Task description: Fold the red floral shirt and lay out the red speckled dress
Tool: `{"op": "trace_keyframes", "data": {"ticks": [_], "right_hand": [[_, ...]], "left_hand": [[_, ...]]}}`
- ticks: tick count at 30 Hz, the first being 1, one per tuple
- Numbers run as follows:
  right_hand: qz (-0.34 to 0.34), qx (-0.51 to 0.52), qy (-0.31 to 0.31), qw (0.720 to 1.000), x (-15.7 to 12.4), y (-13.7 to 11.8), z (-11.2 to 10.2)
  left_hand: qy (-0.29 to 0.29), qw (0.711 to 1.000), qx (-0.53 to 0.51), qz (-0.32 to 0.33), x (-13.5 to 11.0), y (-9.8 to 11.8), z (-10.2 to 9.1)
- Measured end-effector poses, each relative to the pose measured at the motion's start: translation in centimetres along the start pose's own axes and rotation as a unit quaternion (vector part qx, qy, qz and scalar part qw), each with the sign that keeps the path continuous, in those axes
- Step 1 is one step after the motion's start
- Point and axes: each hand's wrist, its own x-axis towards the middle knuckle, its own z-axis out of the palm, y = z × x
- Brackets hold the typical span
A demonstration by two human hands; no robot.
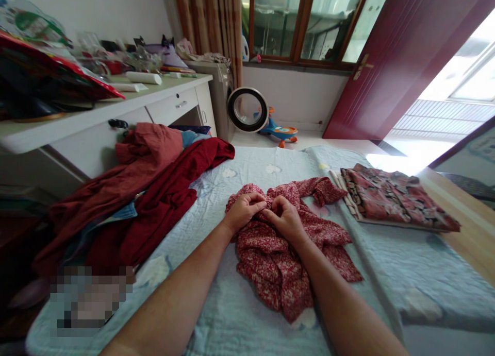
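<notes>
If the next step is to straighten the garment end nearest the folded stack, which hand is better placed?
Probably the right hand: that end of the red patterned garment lies to its right. The left hand would likely have to reach across.

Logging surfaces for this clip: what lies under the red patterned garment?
The light-blue sheet shows around the red patterned garment, which the left hand and right hand pinch; anything else directly beneath it is covered.

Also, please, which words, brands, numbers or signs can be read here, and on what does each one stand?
None can be read.
Plastic packaging: green patch, too blurred to read.
Washing machine: any markings too small to read.
Red-and-white patterned garment: no visible text.
</notes>
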Motion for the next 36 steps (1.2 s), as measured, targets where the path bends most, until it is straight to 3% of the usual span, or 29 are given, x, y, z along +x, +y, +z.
{"op": "trace_keyframes", "data": {"ticks": [6,14,22,36], "right_hand": [[-0.010,-0.016,-0.015,1.000,-0.1,0.5,0.5],[-0.011,-0.015,-0.041,0.999,0.0,0.5,0.2],[0.019,-0.018,-0.115,0.993,0.4,0.6,-0.2],[-0.034,-0.050,-0.081,0.995,0.1,0.5,0.2]], "left_hand": [[-0.035,0.999,-0.026,-0.021,0.0,-0.3,-0.5],[-0.048,0.996,0.069,-0.015,0.5,-0.7,-0.6],[-0.034,0.999,-0.007,-0.028,0.1,-0.6,-0.3],[-0.042,0.994,-0.017,-0.097,0.4,-0.5,-0.6]]}}
